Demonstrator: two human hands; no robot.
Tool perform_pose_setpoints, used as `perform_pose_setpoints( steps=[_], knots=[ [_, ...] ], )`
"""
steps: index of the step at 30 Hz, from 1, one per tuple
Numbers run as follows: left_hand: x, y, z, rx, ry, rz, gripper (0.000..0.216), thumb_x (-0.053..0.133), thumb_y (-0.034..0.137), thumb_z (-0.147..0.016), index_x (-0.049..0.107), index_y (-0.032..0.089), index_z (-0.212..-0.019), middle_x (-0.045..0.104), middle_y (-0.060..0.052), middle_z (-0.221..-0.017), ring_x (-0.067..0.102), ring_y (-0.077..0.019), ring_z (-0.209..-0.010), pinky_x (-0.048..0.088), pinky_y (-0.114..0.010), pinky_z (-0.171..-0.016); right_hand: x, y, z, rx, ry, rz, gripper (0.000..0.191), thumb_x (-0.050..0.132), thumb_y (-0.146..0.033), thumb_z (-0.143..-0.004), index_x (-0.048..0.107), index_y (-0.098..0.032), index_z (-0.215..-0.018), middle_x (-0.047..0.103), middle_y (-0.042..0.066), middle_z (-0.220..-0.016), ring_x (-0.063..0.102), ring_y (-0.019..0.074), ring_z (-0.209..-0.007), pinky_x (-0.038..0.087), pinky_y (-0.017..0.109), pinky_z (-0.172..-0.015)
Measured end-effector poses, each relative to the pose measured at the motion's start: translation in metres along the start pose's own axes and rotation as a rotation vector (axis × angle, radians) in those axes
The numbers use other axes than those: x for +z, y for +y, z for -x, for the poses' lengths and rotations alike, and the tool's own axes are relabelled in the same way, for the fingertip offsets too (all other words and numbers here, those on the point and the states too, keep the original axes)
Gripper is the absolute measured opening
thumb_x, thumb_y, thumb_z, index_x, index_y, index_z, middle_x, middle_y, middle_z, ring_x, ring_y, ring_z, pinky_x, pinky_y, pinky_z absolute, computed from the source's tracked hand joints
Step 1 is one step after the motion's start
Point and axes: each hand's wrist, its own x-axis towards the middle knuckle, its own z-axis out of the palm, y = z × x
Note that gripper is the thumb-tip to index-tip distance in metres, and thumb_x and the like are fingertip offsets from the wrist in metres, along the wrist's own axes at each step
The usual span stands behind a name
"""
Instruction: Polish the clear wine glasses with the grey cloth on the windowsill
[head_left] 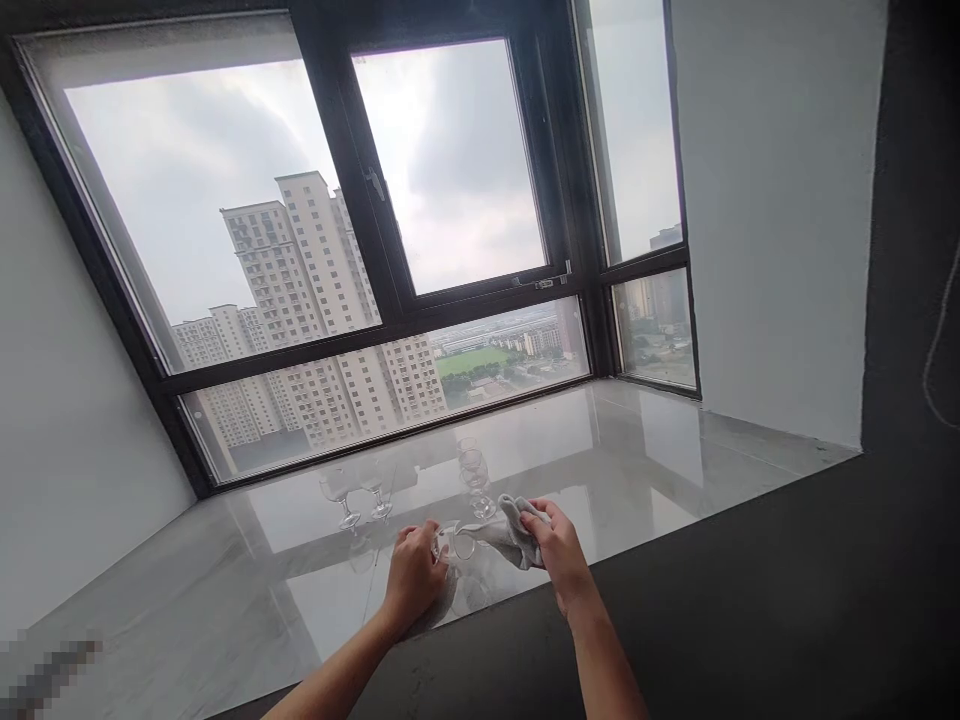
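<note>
I can read no text, label, brand, number or sign anywhere in my view.
</note>
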Motion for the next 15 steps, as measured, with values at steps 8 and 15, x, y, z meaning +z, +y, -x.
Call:
perform_pose_setpoints(
  steps=[8,15],
  knots=[
    [0.0,0.001,0.0,-0.006,0.011,0.015,0.024,0.052,0.01,-0.074,0.059,0.02,-0.094,0.064,-0.002,-0.073,0.061,-0.0222,-0.077,0.041,-0.037,-0.09,0.022,0.002,0.007,-0.11,-0.073,0.132,0.043,0.065,-0.047,-0.074,0.062,-0.015,-0.102,0.069,0.008,-0.083,0.06,0.0199,-0.072,0.045,0.028,-0.063],
    [0.002,-0.003,-0.002,0.038,-0.038,0.109,0.015,0.048,0.008,-0.074,0.054,0.021,-0.076,0.063,-0.002,-0.071,0.059,-0.0193,-0.073,0.042,-0.034,-0.088,0.05,0.011,0.016,-0.16,-0.072,0.086,0.042,0.069,-0.048,-0.072,0.063,-0.016,-0.099,0.069,0.007,-0.08,0.06,0.0195,-0.071,0.045,0.027,-0.063]
  ],
)
